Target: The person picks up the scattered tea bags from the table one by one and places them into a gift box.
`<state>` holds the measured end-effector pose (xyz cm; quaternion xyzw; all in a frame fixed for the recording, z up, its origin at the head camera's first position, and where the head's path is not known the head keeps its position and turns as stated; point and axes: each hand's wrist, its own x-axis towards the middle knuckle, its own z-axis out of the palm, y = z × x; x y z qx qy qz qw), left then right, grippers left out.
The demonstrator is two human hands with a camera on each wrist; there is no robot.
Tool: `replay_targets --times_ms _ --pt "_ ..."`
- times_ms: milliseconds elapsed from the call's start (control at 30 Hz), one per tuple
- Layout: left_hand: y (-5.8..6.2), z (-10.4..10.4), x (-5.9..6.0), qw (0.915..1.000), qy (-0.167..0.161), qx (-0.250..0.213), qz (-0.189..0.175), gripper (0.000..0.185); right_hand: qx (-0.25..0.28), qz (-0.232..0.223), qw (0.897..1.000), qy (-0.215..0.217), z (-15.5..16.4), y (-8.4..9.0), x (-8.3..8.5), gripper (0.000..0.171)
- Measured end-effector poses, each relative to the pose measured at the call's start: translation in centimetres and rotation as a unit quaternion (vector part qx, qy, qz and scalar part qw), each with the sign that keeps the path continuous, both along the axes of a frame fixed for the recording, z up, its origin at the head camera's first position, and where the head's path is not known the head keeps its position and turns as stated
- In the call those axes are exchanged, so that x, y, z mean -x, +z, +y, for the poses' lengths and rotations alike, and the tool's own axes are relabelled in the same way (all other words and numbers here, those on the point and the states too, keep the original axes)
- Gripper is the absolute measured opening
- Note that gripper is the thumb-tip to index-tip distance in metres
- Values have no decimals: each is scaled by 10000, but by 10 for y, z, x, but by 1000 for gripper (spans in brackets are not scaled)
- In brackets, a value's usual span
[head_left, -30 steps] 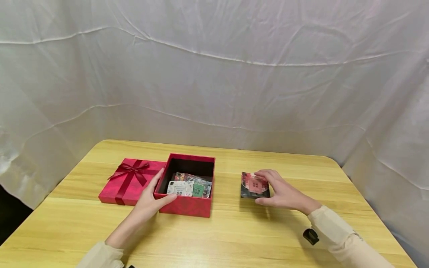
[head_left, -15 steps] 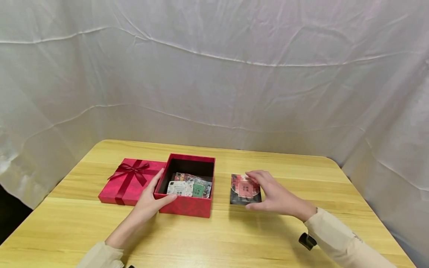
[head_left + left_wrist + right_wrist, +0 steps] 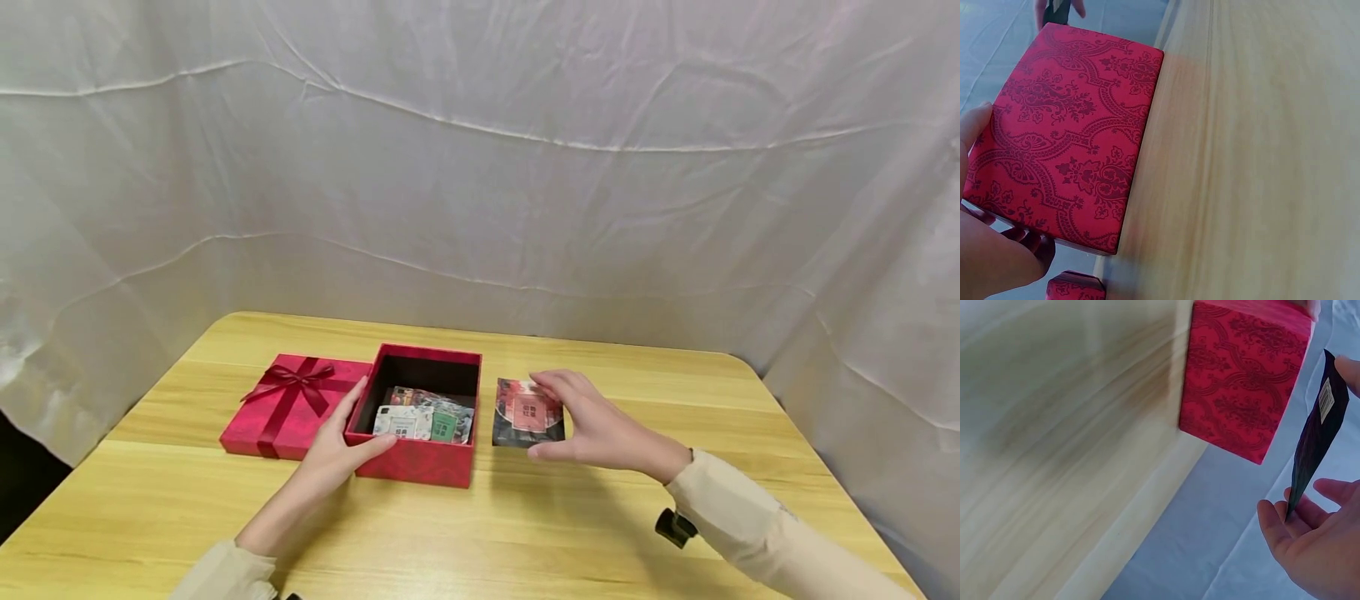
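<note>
My right hand (image 3: 600,429) pinches a flat square sachet (image 3: 525,414) by its edges, thumb at the near edge and fingers at the far one. Red and black print and a pink label cover its top; its dark back bears a white barcode patch in the right wrist view. It is held above the table, just right of the red gift box (image 3: 420,461). My left hand (image 3: 330,454) grips that patterned box at its near left corner, thumb over the front rim, fingers along the left side. Inside lie several sachets, among them a white floral one (image 3: 397,419) and a green-labelled one (image 3: 444,427).
Left of the box lies its red lid (image 3: 251,429), topped with a dark red ribbon bow (image 3: 292,379). Everything stands on a light wooden table (image 3: 420,542). A pale cloth curtain (image 3: 525,208) hangs behind and at the sides.
My right hand has carried the red and black sachet leftward, closer to the box, and lately a little upward. The left hand, the box and the lid have stayed put.
</note>
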<state>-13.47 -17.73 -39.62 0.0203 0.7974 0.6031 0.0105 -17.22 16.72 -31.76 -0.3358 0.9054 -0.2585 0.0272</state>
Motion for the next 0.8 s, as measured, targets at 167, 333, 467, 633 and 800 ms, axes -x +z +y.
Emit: replay_targets --times_ms 167,333,467,633,800 --pt "0 0 0 10000 -4 -14 32 91 62 -169 9998 -51 -11 5 4 92" --pt "-1 0 0 10000 1 23 49 92 58 -369 9993 -84 -24 6 5 91" --pt "-1 -1 0 10000 18 -3 20 92 42 -398 9992 -83 -36 8 7 90" --pt "0 -1 -1 10000 -13 8 45 92 -1 -367 9993 -104 -48 8 10 89" --pt "0 -1 -1 10000 -14 9 26 92 -1 -411 9990 -154 -60 8 14 90"
